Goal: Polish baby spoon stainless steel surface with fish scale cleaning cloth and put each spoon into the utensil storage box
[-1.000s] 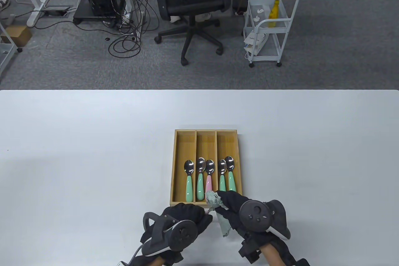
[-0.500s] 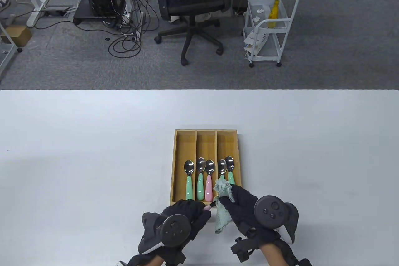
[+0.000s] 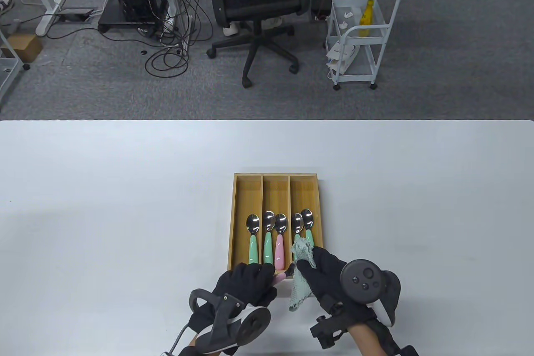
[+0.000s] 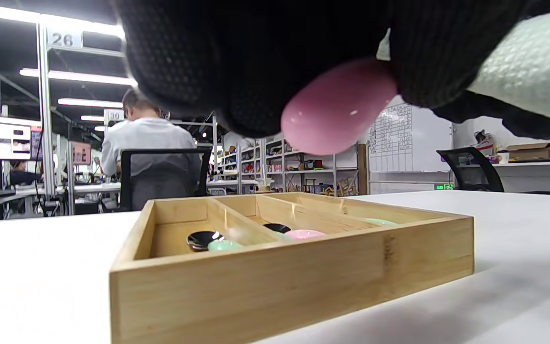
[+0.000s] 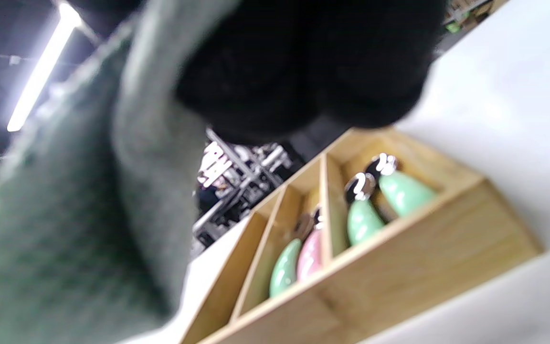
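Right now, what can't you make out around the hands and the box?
- Pink spoon: bowel end hidden by the left hand and cloth in every view.
- Right hand: wrist view too blurred to show its fingertips.
- Storage box: near edge covered in the table view.

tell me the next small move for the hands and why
Probably keep wiping: the left hand holds a pink-handled spoon just short of the wooden three-slot storage box, and the right hand presses the green cloth to it.
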`<control>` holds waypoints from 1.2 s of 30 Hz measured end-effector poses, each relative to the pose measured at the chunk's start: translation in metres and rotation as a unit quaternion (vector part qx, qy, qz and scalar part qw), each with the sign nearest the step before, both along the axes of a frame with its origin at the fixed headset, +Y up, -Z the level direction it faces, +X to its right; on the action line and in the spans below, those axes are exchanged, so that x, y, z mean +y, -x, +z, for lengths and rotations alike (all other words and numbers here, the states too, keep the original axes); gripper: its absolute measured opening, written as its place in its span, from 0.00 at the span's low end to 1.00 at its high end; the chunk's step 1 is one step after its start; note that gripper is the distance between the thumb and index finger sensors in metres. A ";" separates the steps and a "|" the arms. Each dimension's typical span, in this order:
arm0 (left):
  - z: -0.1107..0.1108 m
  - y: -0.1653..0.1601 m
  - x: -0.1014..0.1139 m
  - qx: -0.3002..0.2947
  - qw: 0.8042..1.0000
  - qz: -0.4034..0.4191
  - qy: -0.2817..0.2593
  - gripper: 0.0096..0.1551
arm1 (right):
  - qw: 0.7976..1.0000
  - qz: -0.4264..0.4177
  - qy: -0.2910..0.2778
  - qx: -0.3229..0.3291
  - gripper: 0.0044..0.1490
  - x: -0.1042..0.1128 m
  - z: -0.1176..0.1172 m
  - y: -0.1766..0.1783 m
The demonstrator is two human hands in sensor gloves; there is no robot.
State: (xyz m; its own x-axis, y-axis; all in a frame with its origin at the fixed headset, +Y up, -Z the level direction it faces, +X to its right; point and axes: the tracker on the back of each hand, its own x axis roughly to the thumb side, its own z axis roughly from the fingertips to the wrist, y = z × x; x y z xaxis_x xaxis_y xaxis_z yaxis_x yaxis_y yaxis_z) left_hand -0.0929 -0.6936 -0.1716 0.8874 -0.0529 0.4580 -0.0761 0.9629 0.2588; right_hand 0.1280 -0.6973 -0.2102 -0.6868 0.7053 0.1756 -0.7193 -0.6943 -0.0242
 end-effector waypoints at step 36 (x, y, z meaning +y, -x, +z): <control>-0.120 -0.002 -0.024 0.338 0.925 -0.090 0.148 0.31 | 0.995 0.071 -0.065 -0.008 0.28 0.007 0.009 -0.002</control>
